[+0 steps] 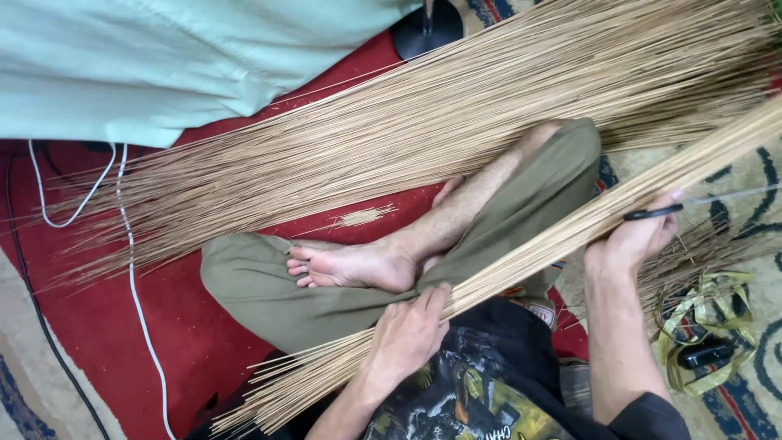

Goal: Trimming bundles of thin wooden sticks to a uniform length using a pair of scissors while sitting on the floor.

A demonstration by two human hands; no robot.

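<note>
Gripping a bundle of thin broom sticks (538, 253) lying across the person's lap, the left hand (407, 330) clenched it while the right hand (639, 236) held it beside a black-handled tool (653, 213); a firm, even squeeze likely served best.

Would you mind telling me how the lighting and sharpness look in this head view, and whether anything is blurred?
In the head view the light is soft and even, with no glare; the left hand and the bundle of thin sticks it grips are sharp, while the knife at the right hand has a pale, smeared blade; the frame edges bend slightly, wide-angle.
</note>
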